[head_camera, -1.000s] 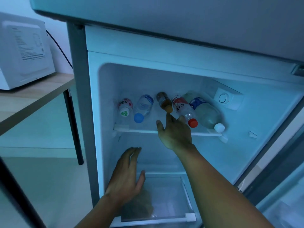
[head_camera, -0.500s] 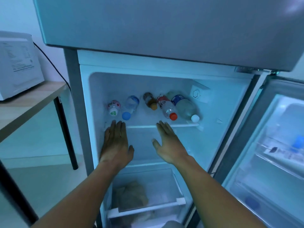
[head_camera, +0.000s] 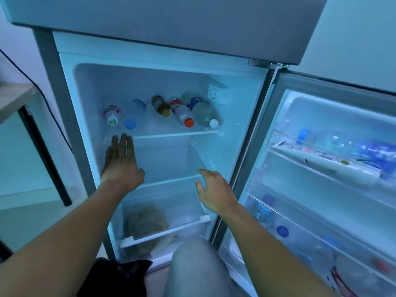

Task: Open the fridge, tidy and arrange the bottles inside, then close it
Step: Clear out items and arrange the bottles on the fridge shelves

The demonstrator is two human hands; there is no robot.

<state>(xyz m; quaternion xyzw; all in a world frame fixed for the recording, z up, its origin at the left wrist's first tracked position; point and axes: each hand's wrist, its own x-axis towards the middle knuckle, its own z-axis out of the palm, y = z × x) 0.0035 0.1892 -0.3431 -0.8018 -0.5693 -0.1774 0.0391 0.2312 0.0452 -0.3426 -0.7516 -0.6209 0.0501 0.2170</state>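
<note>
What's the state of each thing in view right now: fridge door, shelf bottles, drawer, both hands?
Fridge door: swung open, racks stocked.
Top shelf: five bottles lying on their sides, caps forward.
Red-cap bottle: lying down, capped.
White-cap bottle: lying down, capped, rightmost.
Blue-cap bottle: lying down, capped.
Crisper drawer: pulled out somewhat, something inside.
Left hand: open, empty, fingertips at shelf edge.
Right hand: open, empty.

Door-shelf bottles (head_camera: 317,138) blurred, labels unreadable. Lower door rack (head_camera: 342,273) cut off at right and bottom edges. Crisper drawer (head_camera: 165,232) contents indistinct. Table (head_camera: 15,99) cropped at left.
</note>
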